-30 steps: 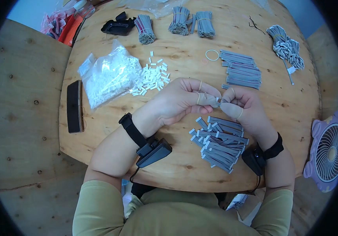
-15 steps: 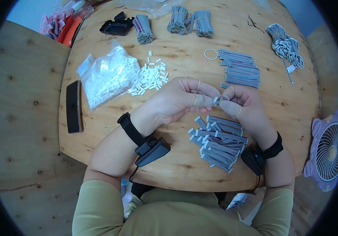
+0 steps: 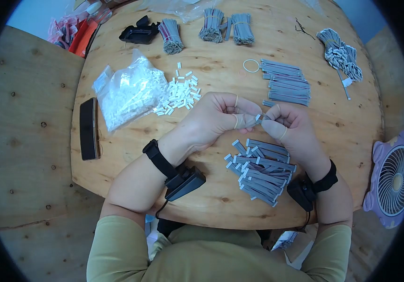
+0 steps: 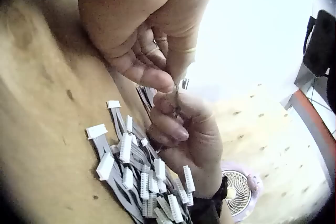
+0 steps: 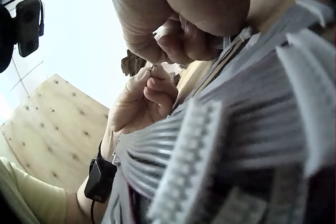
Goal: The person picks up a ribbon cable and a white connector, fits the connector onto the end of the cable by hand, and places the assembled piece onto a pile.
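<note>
Over the middle of the round wooden table [image 3: 221,207], my left hand [image 3: 221,118] and right hand [image 3: 284,124] meet fingertip to fingertip. Between them they pinch a short grey ribbon cable with a small white connector [image 3: 258,118] at its end. Both hands wear finger cots. From the left wrist view the connector [image 4: 185,83] shows just above the touching fingertips. A loose pile of grey ribbon cables with white connectors [image 3: 261,169] lies on the table right below the hands, also filling the right wrist view [image 5: 247,145].
A clear bag of white connectors [image 3: 129,89] and loose white connectors [image 3: 181,93] lie to the left. Stacked grey cables [image 3: 286,83], a rubber band [image 3: 252,65] and bundled cables [image 3: 224,26] sit farther back. A black phone [image 3: 88,128] lies at the left edge, a small fan [image 3: 392,181] to the right.
The hands have stayed together over the pile, shifting only slightly. The white connector end now shows a little higher between the fingertips.
</note>
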### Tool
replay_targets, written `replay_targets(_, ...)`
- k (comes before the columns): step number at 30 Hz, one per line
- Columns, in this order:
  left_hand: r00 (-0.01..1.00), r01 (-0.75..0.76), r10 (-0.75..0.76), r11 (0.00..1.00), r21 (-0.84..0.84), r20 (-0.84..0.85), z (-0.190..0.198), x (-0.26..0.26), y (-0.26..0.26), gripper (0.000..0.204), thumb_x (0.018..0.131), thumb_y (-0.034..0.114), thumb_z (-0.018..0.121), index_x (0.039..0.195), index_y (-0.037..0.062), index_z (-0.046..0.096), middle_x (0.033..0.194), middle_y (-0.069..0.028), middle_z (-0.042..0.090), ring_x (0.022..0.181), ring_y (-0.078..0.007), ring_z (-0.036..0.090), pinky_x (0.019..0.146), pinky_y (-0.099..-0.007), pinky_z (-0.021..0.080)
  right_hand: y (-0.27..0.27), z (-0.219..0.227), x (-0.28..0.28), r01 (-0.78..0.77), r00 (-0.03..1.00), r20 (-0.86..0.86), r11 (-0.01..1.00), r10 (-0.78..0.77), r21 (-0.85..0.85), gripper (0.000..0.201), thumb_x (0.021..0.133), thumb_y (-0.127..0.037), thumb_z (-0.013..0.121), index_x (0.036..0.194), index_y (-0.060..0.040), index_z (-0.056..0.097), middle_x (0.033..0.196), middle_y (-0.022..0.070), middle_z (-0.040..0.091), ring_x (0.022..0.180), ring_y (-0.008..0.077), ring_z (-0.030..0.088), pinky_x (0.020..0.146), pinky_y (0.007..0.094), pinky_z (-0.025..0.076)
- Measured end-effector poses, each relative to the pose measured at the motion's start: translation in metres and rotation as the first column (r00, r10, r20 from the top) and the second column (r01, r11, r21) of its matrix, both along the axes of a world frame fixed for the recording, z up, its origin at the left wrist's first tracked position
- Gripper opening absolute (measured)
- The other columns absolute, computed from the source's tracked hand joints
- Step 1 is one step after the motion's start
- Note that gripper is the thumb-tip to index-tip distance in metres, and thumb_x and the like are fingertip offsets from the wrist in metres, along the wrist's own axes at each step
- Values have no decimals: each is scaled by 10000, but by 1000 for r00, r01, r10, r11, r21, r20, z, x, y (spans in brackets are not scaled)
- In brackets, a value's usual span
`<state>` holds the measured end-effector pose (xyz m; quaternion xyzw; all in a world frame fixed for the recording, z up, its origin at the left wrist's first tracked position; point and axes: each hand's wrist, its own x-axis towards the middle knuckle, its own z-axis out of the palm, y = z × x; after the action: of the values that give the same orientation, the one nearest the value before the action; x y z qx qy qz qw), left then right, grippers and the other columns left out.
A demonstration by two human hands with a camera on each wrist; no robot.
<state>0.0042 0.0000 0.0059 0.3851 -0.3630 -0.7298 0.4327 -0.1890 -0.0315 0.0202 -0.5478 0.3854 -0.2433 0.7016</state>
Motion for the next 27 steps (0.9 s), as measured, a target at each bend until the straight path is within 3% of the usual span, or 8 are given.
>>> replay_targets(27, 1000, -5, 5, 1000, 14, -20, -1, 0, 0, 218, 747, 30, 617, 949, -42, 579, 838, -100, 616, 695, -117, 574, 654, -217, 479, 4, -5, 2, 54, 999, 2, 995, -54, -84, 64, 774, -63, 590, 782, -22, 541, 673, -42, 506, 580, 4, 440, 505, 157, 349)
